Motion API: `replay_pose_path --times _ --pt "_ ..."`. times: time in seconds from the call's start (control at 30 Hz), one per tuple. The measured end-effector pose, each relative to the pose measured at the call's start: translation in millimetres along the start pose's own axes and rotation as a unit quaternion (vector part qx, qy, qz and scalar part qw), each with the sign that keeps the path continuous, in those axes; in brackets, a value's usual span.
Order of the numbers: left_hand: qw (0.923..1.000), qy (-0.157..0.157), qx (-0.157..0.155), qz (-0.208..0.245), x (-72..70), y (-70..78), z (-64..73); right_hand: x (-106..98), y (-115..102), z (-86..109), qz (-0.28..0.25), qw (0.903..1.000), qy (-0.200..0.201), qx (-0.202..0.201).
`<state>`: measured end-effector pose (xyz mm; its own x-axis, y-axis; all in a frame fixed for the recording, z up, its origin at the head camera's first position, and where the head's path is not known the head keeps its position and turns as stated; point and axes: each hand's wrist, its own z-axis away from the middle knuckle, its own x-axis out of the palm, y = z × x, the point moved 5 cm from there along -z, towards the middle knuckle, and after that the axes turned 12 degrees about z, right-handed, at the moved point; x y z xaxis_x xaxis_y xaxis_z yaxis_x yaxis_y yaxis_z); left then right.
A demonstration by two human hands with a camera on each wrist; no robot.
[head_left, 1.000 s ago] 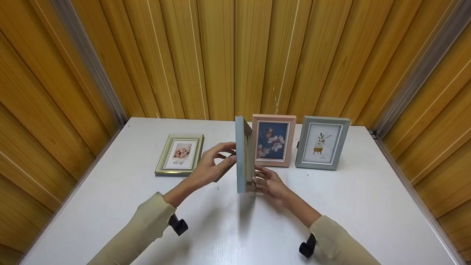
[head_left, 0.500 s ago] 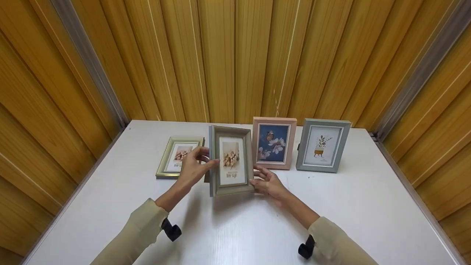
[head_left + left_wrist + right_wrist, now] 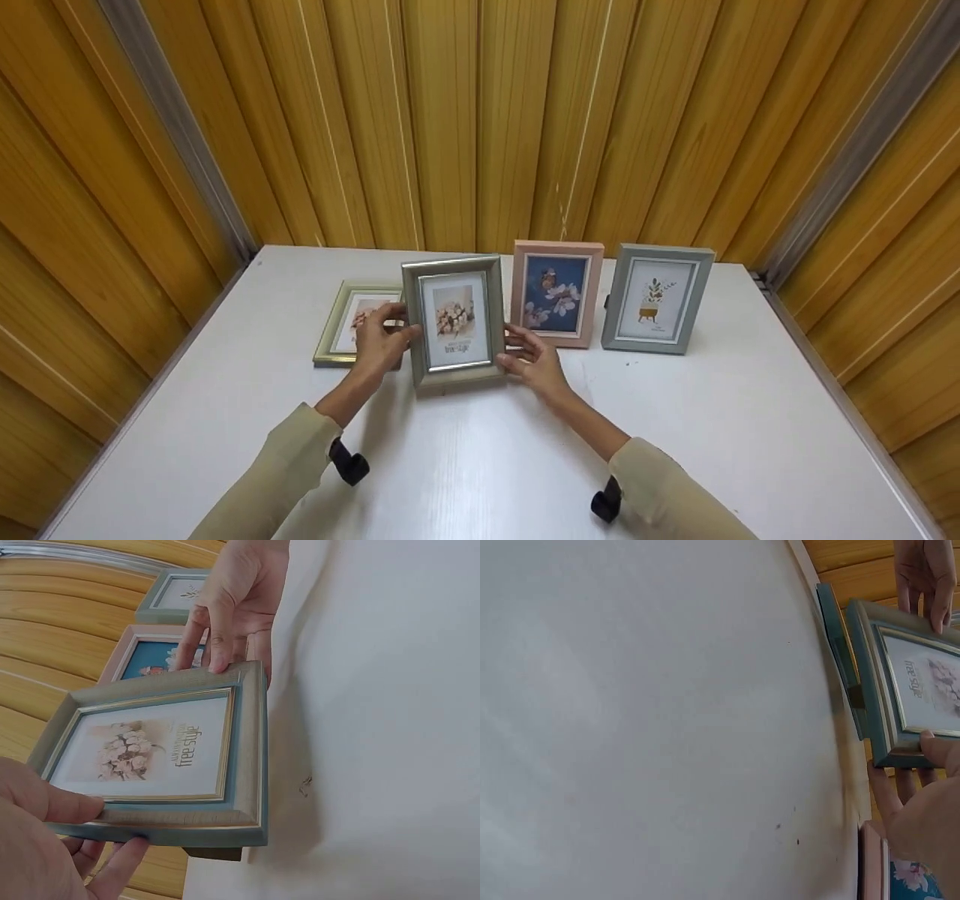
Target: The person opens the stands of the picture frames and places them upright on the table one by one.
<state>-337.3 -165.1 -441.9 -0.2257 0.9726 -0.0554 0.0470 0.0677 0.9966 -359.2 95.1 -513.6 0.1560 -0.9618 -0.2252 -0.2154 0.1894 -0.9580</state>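
A grey-green photo frame [image 3: 454, 377] with a flower picture faces me in the middle of the head view, held up between both hands. My left hand [image 3: 381, 341] pinches its left side, thumb on the front and fingers behind. On the opposite side, my right hand [image 3: 538, 369] grips the lower right edge, its thumb on the front. In the left wrist view the picture frame [image 3: 246, 757] shows its lettering, and part of the stand [image 3: 214, 853] pokes out below its edge. The right wrist view shows the frame's blue-green side and the right thumb [image 3: 937, 746] at its corner.
A pink photo frame [image 3: 559, 342] and a grey-blue photo frame [image 3: 646, 344] stand upright to the right. Behind my left hand a gold-green photo frame [image 3: 334, 322] lies flat on the white table [image 3: 480, 465]. Wood-panelled walls [image 3: 442, 120] enclose the table.
The photo frame has turned from edge-on to facing me and shifted left. My left hand moved left with it and now overlaps the flat frame; the right hand followed slightly leftward.
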Motion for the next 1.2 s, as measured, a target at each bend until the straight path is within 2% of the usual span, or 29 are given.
replay_pose_path --times 0.17,0.3,0.4,0.53,0.63,0.7,0.97,1.2 --pt "0.9996 0.019 0.014 0.014 0.3 -5.7 -16.3 5.1 -7.8 -9.2 0.045 0.9974 0.049 -0.028" --pt "0.9991 0.026 0.023 0.025 2.8 -11.2 -27.2 6.6 -10.8 -15.2 0.084 0.9915 0.074 -0.067" --pt "0.9985 0.029 0.044 0.016 6.7 -13.6 -35.4 7.8 -12.9 -18.4 0.11 0.9862 0.091 -0.083" --pt "0.9944 0.033 0.098 -0.022 13.0 -13.0 -45.2 11.7 -12.2 -23.1 0.126 0.9853 0.098 -0.062" --pt "0.9922 0.029 0.118 -0.028 16.9 -13.6 -51.4 14.8 -9.0 -26.3 0.141 0.9843 0.099 -0.037" --pt "0.9923 0.025 0.119 -0.024 19.0 -15.5 -56.0 16.3 -6.8 -28.0 0.141 0.985 0.096 -0.026" --pt "0.9982 0.01 0.057 0.014 16.6 -29.6 -68.9 21.5 -2.3 -25.0 0.095 0.9929 0.069 -0.017" --pt "0.9979 -0.017 0.063 0.005 18.0 -28.7 -69.2 19.0 -2.4 -23.5 0.11 0.9908 0.079 -0.01"
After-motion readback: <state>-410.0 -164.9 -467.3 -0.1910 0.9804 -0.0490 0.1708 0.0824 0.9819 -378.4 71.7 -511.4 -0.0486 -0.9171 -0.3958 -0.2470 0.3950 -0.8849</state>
